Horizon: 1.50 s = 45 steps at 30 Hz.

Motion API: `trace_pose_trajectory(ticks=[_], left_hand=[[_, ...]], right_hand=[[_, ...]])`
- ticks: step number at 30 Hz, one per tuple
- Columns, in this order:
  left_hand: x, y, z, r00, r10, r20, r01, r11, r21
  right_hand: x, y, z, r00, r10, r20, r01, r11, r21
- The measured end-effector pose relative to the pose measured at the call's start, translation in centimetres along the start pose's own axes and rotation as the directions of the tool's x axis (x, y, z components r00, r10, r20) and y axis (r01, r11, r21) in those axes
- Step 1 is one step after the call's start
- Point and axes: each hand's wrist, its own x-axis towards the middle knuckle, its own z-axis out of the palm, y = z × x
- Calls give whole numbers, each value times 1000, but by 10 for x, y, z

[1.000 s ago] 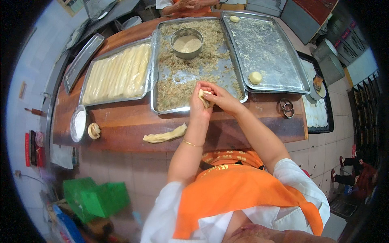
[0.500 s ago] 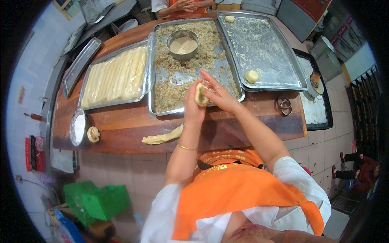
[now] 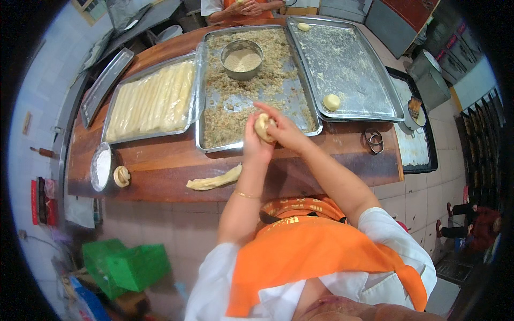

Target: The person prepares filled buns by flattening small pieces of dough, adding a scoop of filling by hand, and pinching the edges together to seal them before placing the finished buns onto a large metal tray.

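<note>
Over the near edge of a metal tray of crumbly filling (image 3: 225,128), both my hands close round a small piece of pale dough (image 3: 263,127). My left hand (image 3: 255,143) cups it from the left and below. The fingers of my right hand (image 3: 285,130) press on it from the right, one finger stretched out above. What lies inside the dough is hidden. A strip of dough (image 3: 215,180) rests on the wooden table just left of my left forearm. One round dough ball (image 3: 332,102) sits at the near corner of the floured tray (image 3: 353,64), another (image 3: 303,27) at its far end.
A metal bowl (image 3: 242,60) stands in the filling. On the left are a plastic-covered tray of dough strips (image 3: 150,101), a bowl of white flour (image 3: 101,168) and a dough coil (image 3: 122,176). Metal ring cutters (image 3: 375,140) lie right. Across the table, another person's hands (image 3: 247,7) hold something pale.
My right fingers have curled in closer over the dough, and the piece looks more gathered. The person opposite has shifted their hands, and something pale now shows in them.
</note>
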Motion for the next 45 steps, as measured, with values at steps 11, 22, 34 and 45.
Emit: trace_pose_trajectory(ticks=[11, 22, 34, 45], left_hand=[[-20, 1, -15, 990, 33, 139, -73, 955, 289], [-55, 1, -4, 905, -168, 390, 133, 984, 115], [-84, -1, 4, 909, -46, 415, -3, 993, 116], [-105, 3, 14, 862, -101, 496, 50, 992, 115]], right_hand=[[-21, -23, 2, 952, 141, 273, -223, 928, 298], [-35, -59, -26, 936, -290, 201, 344, 875, -341], [-53, -80, 8, 981, -45, -186, 66, 992, 105], [-58, -73, -1, 979, -202, -12, 200, 973, -115]])
